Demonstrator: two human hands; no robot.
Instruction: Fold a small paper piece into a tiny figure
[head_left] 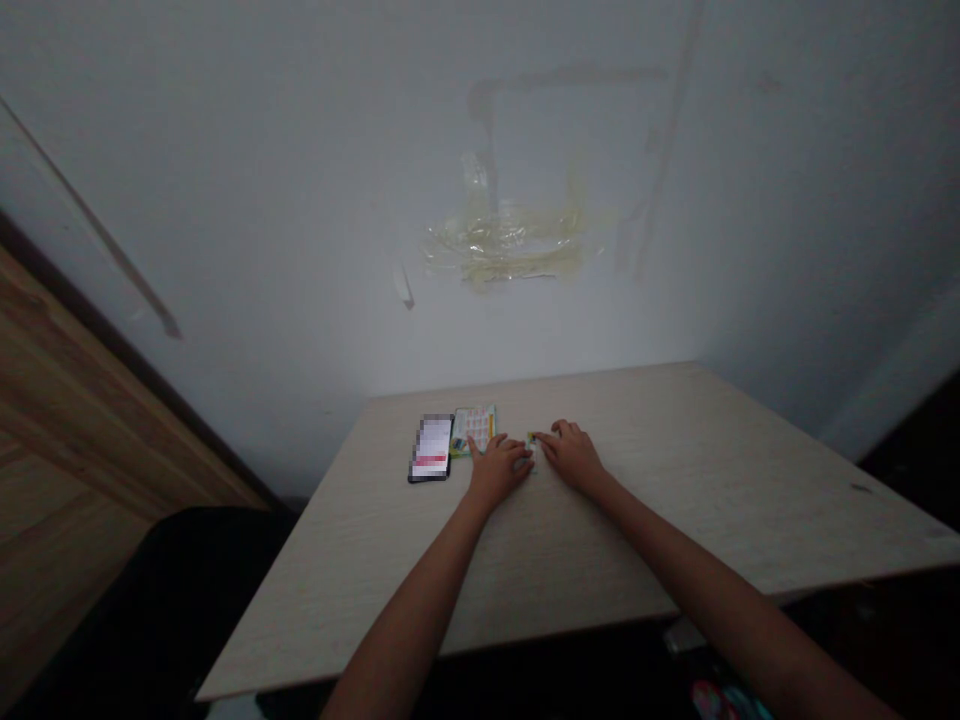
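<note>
Head view: left hand point(499, 470) and right hand point(570, 455) rest flat, fingers loosely spread, on a pale laminate table point(600, 560), either side of a small printed card point(531, 445) (no clear pinch), with a colourful leaflet point(474, 430) and phone point(430, 448) just left

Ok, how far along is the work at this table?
Done, it seems: a smartphone and a printed card lie side by side on the table. In hand: the left hand and right hand meet at a small coloured piece. Left: the card, which neither hand holds.
</note>
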